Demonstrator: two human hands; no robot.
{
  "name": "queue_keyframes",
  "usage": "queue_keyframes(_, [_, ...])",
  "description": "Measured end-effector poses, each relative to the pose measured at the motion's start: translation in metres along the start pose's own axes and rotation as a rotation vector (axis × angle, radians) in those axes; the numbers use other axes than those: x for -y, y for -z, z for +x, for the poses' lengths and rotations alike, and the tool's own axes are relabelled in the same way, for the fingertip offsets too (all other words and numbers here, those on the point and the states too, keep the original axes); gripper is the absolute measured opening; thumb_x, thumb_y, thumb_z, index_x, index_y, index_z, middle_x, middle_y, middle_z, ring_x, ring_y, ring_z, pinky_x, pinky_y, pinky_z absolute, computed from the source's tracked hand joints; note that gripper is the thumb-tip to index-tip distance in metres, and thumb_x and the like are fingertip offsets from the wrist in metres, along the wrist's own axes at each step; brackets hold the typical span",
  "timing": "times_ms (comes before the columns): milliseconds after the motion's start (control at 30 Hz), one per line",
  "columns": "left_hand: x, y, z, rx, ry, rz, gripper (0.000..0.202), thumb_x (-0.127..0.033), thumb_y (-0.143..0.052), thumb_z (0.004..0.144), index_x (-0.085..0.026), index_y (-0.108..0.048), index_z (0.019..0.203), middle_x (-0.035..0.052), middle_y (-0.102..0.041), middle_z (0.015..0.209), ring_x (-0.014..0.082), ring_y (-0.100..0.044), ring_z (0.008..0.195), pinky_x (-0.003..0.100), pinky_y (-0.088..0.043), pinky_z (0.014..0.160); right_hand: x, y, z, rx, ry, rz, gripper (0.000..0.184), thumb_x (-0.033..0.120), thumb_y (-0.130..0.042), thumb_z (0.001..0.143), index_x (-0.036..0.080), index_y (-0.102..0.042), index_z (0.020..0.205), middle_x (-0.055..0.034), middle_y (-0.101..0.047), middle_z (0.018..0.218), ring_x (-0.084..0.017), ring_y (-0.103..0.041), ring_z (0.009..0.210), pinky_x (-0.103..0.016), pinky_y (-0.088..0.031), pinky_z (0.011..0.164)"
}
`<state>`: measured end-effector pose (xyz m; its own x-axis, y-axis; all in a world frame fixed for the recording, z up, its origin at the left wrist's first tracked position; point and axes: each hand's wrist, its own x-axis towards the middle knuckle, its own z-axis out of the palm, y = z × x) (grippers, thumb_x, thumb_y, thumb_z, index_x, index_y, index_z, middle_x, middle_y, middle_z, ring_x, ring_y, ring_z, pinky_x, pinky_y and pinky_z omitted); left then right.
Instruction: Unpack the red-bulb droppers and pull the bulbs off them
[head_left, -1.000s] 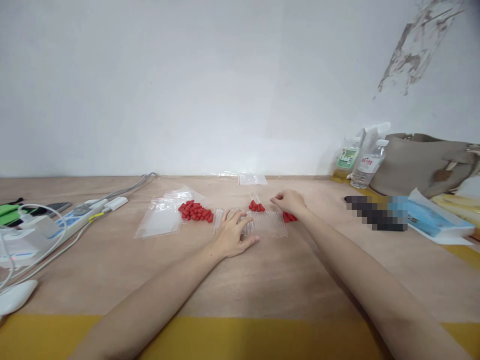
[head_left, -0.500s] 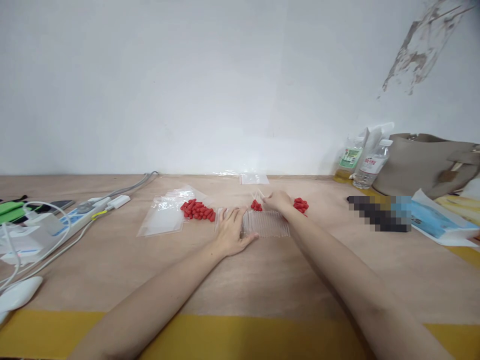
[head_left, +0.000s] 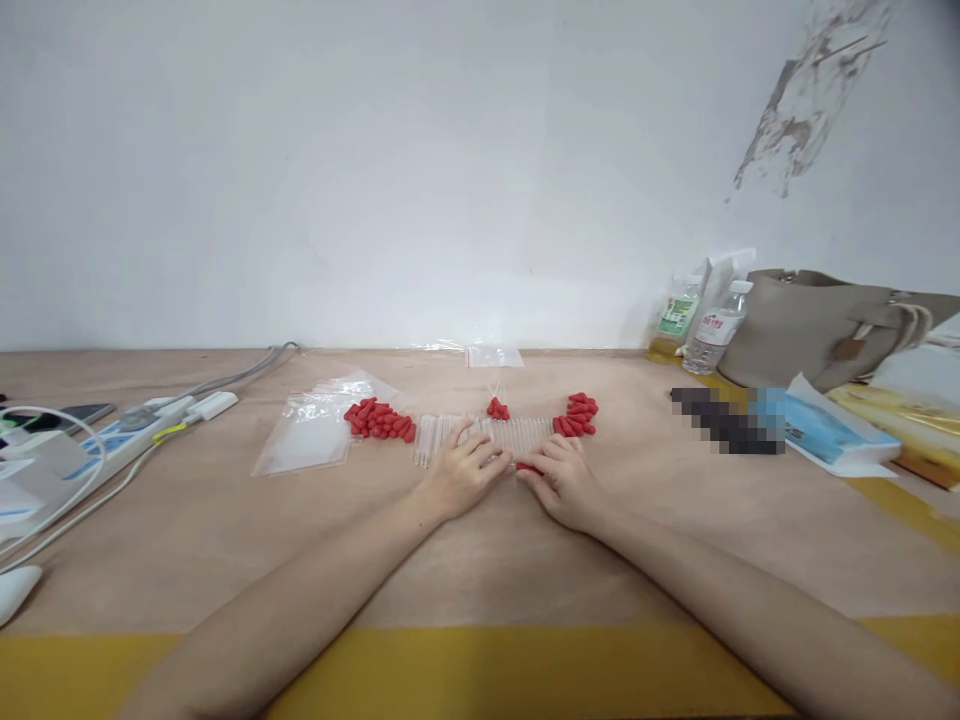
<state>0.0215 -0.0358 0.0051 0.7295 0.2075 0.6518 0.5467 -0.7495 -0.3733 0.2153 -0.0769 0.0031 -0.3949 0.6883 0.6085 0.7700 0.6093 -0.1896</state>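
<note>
My right hand (head_left: pixel 566 485) is closed on a small red rubber bulb (head_left: pixel 531 468), which shows between thumb and fingers. My left hand (head_left: pixel 465 475) has its fingers curled and its fingertips close to that bulb; a thin clear tube seems to be pinched there, mostly hidden. Behind both hands lies a row of clear thin tubes (head_left: pixel 525 434), partly covered by my left fingers. Past the row, a few red bulbs with clear tubes in them (head_left: pixel 498 408) lie together. Loose red bulbs form a left pile (head_left: pixel 379 420) and a right pile (head_left: pixel 577 415).
Clear plastic bags (head_left: pixel 307 430) lie at left, and another bag (head_left: pixel 493 356) by the wall. A power strip (head_left: pixel 124 445) with cables is far left. Bottles (head_left: pixel 716 330), a grey handbag (head_left: pixel 802 330) and a blue tissue pack (head_left: pixel 840 430) stand or lie at right.
My right hand has come from the far bulbs with tubes toward me, now holding a red bulb. My left hand has curled its fingers toward it. The view has shifted slightly right.
</note>
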Motion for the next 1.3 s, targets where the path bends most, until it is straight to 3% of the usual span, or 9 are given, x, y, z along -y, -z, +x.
queue_keyframes(100, [0.001,-0.002,-0.001,-0.009,-0.053,0.023,0.014,-0.021,-0.045,0.086,-0.02,-0.056,0.095,-0.0016,-0.06,0.071,0.012,-0.053,0.073,0.036,-0.034,0.089,0.004,-0.003,0.0,-0.002,0.016,0.02,0.02,0.031,-0.047,0.084,0.019,-0.063,0.081,-0.0037,-0.062,0.072,-0.015,-0.045,0.072,-0.032,-0.024,0.072])
queue_keyframes(233, [0.002,0.001,-0.001,-0.039,-0.075,0.022,0.016,-0.019,-0.044,0.086,-0.017,-0.053,0.1,-0.0009,-0.059,0.071,0.0118,-0.052,0.073,0.033,-0.036,0.087,0.003,-0.005,-0.001,-0.009,0.016,-0.004,0.021,0.031,-0.048,0.084,0.019,-0.064,0.079,-0.0023,-0.062,0.064,-0.014,-0.043,0.066,-0.031,-0.021,0.068])
queue_keyframes(400, [0.0,0.001,0.001,-0.002,-0.097,0.01,0.014,-0.017,-0.042,0.087,-0.017,-0.055,0.082,-0.0016,-0.058,0.068,0.0104,-0.052,0.069,0.033,-0.033,0.092,-0.002,-0.008,-0.002,-0.01,0.035,-0.033,0.023,0.029,-0.046,0.085,0.02,-0.065,0.074,-0.0017,-0.064,0.064,-0.013,-0.041,0.065,-0.031,-0.019,0.066])
queue_keyframes(700, [-0.003,-0.001,-0.002,0.002,-0.03,-0.056,0.021,-0.024,-0.041,0.087,-0.018,-0.056,0.074,-0.0036,-0.053,0.057,0.0092,-0.05,0.059,0.037,-0.028,0.094,-0.006,-0.005,-0.003,-0.119,0.175,-0.207,0.024,0.033,-0.048,0.085,0.02,-0.064,0.073,-0.001,-0.061,0.058,-0.013,-0.04,0.064,-0.031,-0.018,0.064])
queue_keyframes(1033, [-0.003,0.0,-0.002,0.015,0.003,-0.037,0.025,-0.024,-0.04,0.088,-0.016,-0.054,0.069,-0.0021,-0.053,0.058,0.0102,-0.049,0.061,0.037,-0.028,0.089,-0.016,-0.005,-0.006,-0.221,0.345,-0.413,0.016,0.025,-0.048,0.085,0.02,-0.061,0.078,0.0015,-0.054,0.054,-0.011,-0.04,0.063,-0.03,-0.019,0.063])
queue_keyframes(1200, [-0.002,0.001,-0.001,0.017,-0.009,-0.008,0.025,-0.026,-0.04,0.088,-0.017,-0.055,0.07,-0.0011,-0.055,0.06,0.0115,-0.05,0.063,0.035,-0.031,0.085,-0.023,0.004,-0.009,-0.089,0.335,-0.379,0.021,0.023,-0.04,0.089,0.024,-0.061,0.091,0.0002,-0.062,0.067,-0.012,-0.046,0.068,-0.031,-0.021,0.064])
queue_keyframes(1300, [0.004,0.003,-0.003,0.026,0.039,0.004,0.028,-0.026,-0.039,0.088,-0.016,-0.055,0.068,0.0003,-0.055,0.06,0.012,-0.05,0.061,0.029,-0.036,0.072,-0.034,0.011,-0.01,-0.041,0.229,-0.291,0.025,0.023,-0.037,0.089,0.024,-0.062,0.092,-0.0023,-0.064,0.076,-0.013,-0.049,0.071,-0.031,-0.025,0.066])
